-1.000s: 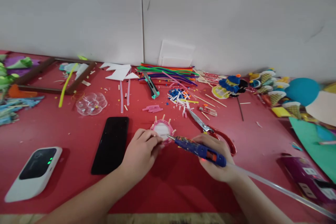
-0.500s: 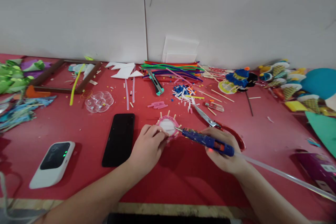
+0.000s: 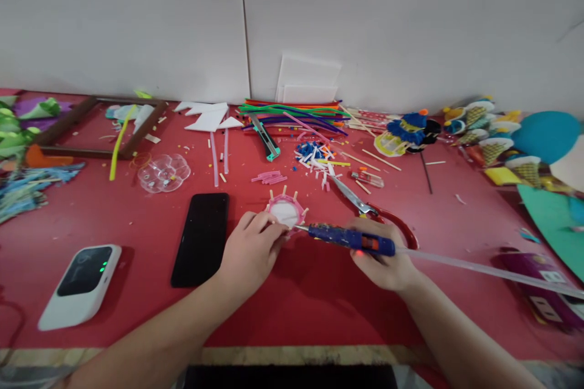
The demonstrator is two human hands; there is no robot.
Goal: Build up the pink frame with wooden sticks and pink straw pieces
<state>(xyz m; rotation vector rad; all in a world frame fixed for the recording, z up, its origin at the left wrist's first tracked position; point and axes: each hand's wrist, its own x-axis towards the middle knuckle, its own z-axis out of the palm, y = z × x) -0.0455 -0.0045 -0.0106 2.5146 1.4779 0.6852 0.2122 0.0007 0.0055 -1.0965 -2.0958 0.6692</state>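
Left fingers bunched, right fingers curled, forearms angled inward.

Bare left hand and bare right hand of a person.
The left forearm and right forearm are also uncovered, with smooth outline, slim at the wrist.

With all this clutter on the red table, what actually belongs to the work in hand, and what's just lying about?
In the work:
- blue glue gun, in the right hand
- pink-rimmed white disc, at the fingertips of the left hand
- pink pieces, probably, by their matching color

Apparently just lying about:
- black phone
- white device
- brown frame
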